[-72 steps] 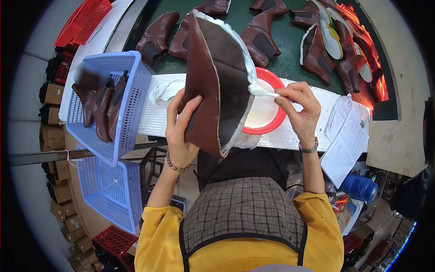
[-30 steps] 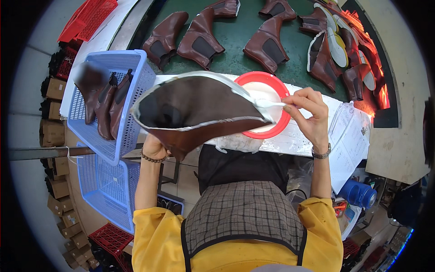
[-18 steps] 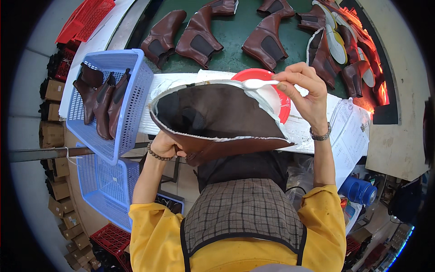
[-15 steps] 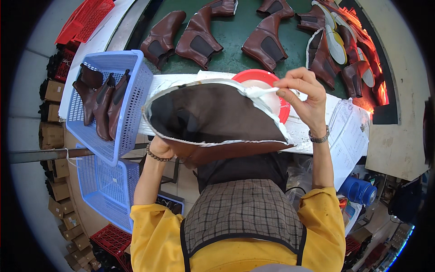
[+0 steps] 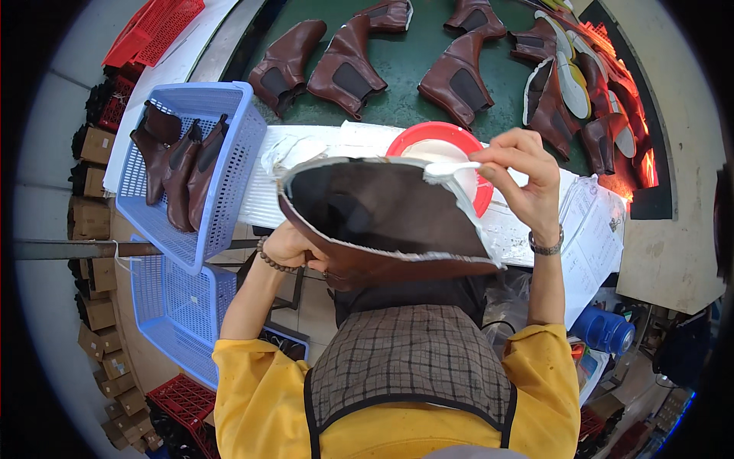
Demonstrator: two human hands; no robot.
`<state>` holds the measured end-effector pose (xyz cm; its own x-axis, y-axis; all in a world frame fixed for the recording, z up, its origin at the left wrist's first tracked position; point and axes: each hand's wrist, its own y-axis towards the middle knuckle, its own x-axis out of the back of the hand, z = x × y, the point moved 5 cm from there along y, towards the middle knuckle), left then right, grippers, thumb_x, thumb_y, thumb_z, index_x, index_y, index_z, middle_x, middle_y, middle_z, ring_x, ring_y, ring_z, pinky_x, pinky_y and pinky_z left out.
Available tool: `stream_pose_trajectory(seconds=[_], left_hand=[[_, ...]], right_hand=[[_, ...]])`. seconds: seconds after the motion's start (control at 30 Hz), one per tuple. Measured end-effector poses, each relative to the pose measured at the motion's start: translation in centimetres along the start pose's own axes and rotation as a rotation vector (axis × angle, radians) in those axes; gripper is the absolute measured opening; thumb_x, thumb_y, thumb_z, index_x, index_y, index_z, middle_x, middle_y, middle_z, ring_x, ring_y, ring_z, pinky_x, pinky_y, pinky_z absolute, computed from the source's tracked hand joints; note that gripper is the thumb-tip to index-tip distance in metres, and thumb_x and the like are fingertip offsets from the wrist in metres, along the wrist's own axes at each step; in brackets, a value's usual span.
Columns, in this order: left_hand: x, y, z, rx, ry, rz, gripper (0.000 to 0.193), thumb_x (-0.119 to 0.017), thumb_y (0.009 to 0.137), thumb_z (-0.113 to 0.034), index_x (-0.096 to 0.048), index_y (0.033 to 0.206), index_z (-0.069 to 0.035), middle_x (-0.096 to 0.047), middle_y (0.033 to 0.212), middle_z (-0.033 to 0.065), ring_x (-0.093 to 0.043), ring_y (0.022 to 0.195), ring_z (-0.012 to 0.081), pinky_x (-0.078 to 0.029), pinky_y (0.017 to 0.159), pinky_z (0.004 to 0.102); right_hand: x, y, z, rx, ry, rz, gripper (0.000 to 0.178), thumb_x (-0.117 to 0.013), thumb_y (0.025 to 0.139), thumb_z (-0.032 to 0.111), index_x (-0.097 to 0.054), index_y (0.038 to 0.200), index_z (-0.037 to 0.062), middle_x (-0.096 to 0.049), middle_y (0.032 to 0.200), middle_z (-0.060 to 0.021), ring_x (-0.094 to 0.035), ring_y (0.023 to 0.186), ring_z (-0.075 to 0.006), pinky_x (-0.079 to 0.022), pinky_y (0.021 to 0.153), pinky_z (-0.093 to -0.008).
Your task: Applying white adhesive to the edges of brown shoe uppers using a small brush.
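A brown leather boot upper (image 5: pixel 375 210) hangs in front of me, its open underside facing up and showing a dark lining. White paste coats much of the opening's edge. My left hand (image 5: pixel 289 246) is closed round the upper at its left end, with some fingers hidden behind the leather. My right hand (image 5: pixel 526 172) pinches a slim white brush (image 5: pixel 456 166), whose paste-covered head touches the far right edge of the opening. Just behind the upper, a round red bowl (image 5: pixel 483 200) holds white paste and is partly hidden.
A blue basket (image 5: pixel 248 130) at the left carries several brown boots; another blue basket (image 5: pixel 183 294) sits lower. Several brown boots (image 5: pixel 348 69) lie on the green surface (image 5: pixel 394 96) beyond. White soles and an orange glow (image 5: pixel 646 164) are at far right. Papers (image 5: pixel 592 222) cover the table's right side.
The upper has shifted slightly right and tilted a little in my left hand. My right hand has moved slightly down, and the brush head now sits farther right along the edge.
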<state>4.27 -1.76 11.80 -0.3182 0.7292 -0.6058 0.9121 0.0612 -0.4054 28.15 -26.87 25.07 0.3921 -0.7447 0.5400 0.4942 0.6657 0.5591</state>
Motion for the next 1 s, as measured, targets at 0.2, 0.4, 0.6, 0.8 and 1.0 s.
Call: stream_pose_trajectory(seconds=[0.2, 0.4, 0.6, 0.8, 1.0], left_hand=[[-2.5, 0.9, 0.7, 0.230, 0.100, 0.185, 0.023, -0.054, 0.073, 0.017, -0.065, 0.093, 0.013, -0.056, 0.061, 0.0111, -0.050, 0.047, 0.0137, -0.030, 0.040, 0.0262], [-7.0, 0.6, 0.4, 0.424, 0.136, 0.330, 0.048, -0.049, 0.071, 0.018, -0.060, 0.116, 0.006, -0.060, 0.076, 0.0107, -0.044, 0.045, 0.0114, -0.028, 0.039, 0.0268], [-7.2, 1.1, 2.0, 0.506, 0.108, 0.320, 0.042, -0.051, 0.069, 0.018, -0.063, 0.108, 0.009, -0.061, 0.072, 0.0139, -0.046, 0.043, 0.0148, -0.030, 0.038, 0.0281], [-3.7, -0.1, -1.5, 0.229, 0.166, 0.288, 0.051, -0.056, 0.072, 0.011, -0.060, 0.123, 0.011, -0.069, 0.086, 0.0207, -0.062, 0.049, 0.0241, -0.044, 0.039, 0.0298], [0.3, 6.7, -10.8, -0.220, -0.211, 0.027, 0.047, -0.053, 0.090, -0.003, -0.051, 0.132, 0.017, -0.065, 0.126, 0.0294, -0.073, 0.100, 0.0370, -0.067, 0.068, 0.0381]], right_hand=[[-0.5, 2.1, 0.8, 0.152, -0.034, 0.154, 0.015, -0.083, 0.080, 0.014, -0.081, 0.095, 0.0131, -0.067, 0.082, 0.0013, -0.055, 0.073, -0.0116, -0.034, 0.078, -0.0301], [-1.3, 3.8, 1.8, 0.235, -0.104, 0.283, 0.015, -0.084, 0.080, 0.017, -0.080, 0.095, 0.0143, -0.065, 0.084, 0.0024, -0.055, 0.076, -0.0124, -0.033, 0.081, -0.0322], [-4.0, 5.3, 1.7, 0.332, 0.005, 0.261, 0.015, -0.084, 0.080, 0.019, -0.079, 0.094, 0.0161, -0.064, 0.087, 0.0026, -0.059, 0.084, -0.0145, -0.035, 0.082, -0.0318], [0.6, 2.4, -4.4, -0.098, 0.180, -0.175, 0.008, -0.071, 0.090, 0.005, -0.075, 0.097, 0.0026, -0.065, 0.090, -0.0019, -0.058, 0.081, -0.0117, -0.043, 0.074, -0.0288], [1.8, -13.5, -15.8, -0.645, -0.076, -0.381, 0.029, -0.058, 0.103, 0.012, -0.061, 0.080, -0.0040, -0.056, 0.077, -0.0008, -0.047, 0.073, -0.0085, -0.038, 0.062, -0.0269]])
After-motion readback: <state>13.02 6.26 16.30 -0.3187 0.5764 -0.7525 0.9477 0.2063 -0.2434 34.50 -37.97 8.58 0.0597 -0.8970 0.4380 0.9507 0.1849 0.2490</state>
